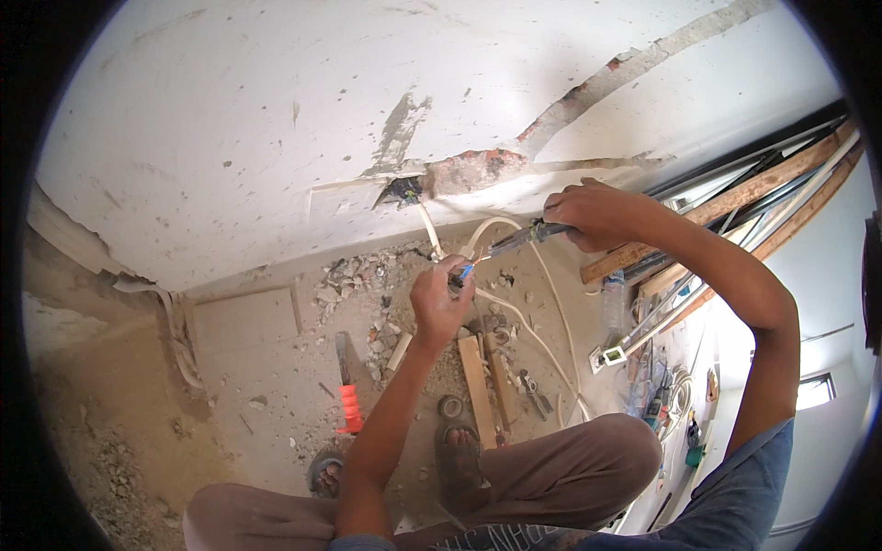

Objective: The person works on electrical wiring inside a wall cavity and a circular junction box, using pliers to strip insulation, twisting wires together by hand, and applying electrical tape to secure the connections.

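My left hand point(441, 298) is closed round the end of a white electrical cable point(428, 228), where thin blue and copper-coloured wires point(470, 268) stick out. That cable comes down from a dark box opening point(402, 191) low in the wall. In my right hand point(593, 216) is a dark, narrow-tipped hand tool point(525, 237) that looks like pliers. Its tip points left and reaches close to the bared wires; I cannot tell whether it touches them. Another white cable point(549, 271) loops behind the tool and runs down across the floor.
A chiselled groove point(588, 92) crosses the white wall. Rubble point(354, 280) lies along its foot. On the floor are a chisel with an orange grip point(348, 404), a tape roll point(450, 407), wood strips point(478, 386) and another hand tool point(535, 393). Long timbers point(735, 197) lean at right.
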Demonstrator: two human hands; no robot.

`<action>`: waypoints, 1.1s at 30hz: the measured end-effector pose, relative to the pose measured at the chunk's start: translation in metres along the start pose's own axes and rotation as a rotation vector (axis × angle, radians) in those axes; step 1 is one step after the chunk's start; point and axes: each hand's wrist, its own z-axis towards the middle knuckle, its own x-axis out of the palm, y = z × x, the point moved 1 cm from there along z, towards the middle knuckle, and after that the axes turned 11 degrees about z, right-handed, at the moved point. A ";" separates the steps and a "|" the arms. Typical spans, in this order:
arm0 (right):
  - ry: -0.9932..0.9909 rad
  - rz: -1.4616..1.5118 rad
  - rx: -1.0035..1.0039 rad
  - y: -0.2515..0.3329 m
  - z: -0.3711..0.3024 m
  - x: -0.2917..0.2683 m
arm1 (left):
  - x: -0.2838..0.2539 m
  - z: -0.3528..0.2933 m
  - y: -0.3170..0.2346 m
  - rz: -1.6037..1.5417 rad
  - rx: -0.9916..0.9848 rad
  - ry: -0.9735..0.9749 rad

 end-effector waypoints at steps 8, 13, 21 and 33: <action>0.124 -0.122 0.059 0.030 0.023 -0.025 | -0.008 0.001 0.007 0.007 0.059 0.033; 0.204 -0.101 0.122 0.033 0.026 -0.032 | -0.011 0.003 0.008 -0.019 0.087 0.027; 0.205 0.048 0.044 0.031 0.035 -0.024 | -0.015 0.004 0.010 -0.041 0.109 0.045; 0.088 0.091 -0.125 0.019 0.029 -0.001 | -0.024 0.010 0.011 0.013 0.161 0.121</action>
